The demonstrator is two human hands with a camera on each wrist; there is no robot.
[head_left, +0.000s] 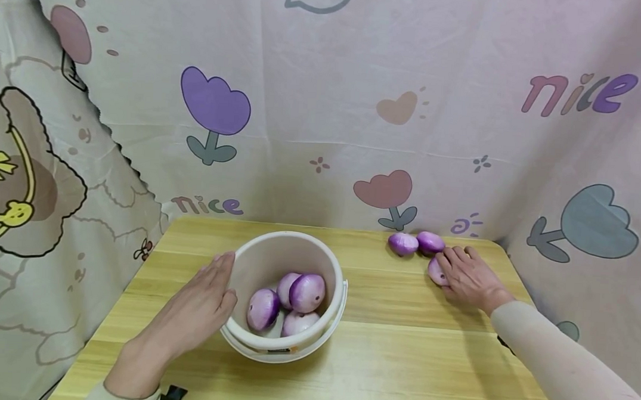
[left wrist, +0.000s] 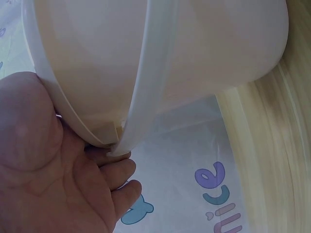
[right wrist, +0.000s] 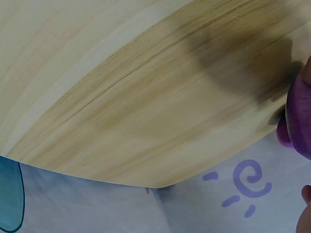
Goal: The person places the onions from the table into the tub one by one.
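Observation:
A white bucket (head_left: pixel 292 240) holds several purple-and-white onions (head_left: pixel 307 293). My left hand (head_left: pixel 187 310) rests against the bucket's left rim, its fingers fairly straight. The left wrist view has that hand (left wrist: pixel 73 179) touching the rim beside the white handle (left wrist: pixel 150 73). Over at the right, my right hand (head_left: pixel 470 278) grips an onion (head_left: pixel 436 272), which the fingers partly cover. Two more onions (head_left: pixel 403 244) lie just behind it on the table. In the right wrist view, only part of a purple onion (right wrist: pixel 299 114) and some fingertips show at the right edge.
The wooden table (head_left: pixel 399 358) carries the bucket and the loose onions. A patterned cloth (head_left: pixel 314 104) hangs close behind the table's back edge and along both sides. The bucket's handle (head_left: pixel 342 311) hangs down round its front right.

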